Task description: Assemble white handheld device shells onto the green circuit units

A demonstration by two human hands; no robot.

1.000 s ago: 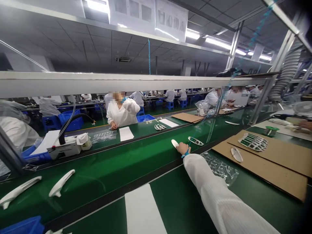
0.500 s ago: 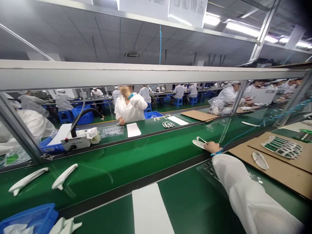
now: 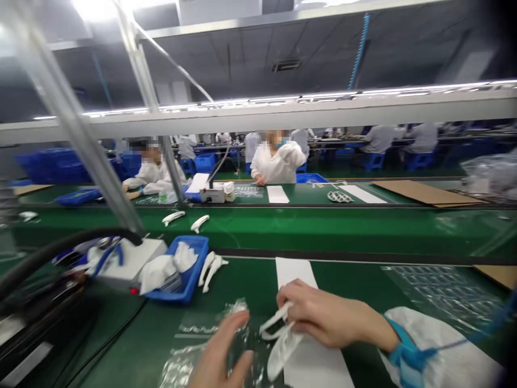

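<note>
Near the bench's front edge, right hand [image 3: 323, 318] pinches white plastic parts [image 3: 278, 334] over a white paper strip [image 3: 307, 323]; left hand [image 3: 220, 355] spread, fingers on clear plastic bag [image 3: 194, 345]. Blue bin [image 3: 189, 269] far left.

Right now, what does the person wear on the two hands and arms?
Both hands are bare, without gloves. The right hand comes out of a white sleeve with a blue wrist strap, from which a thin blue cord runs off to the right. The left hand shows no sleeve in view.
</note>
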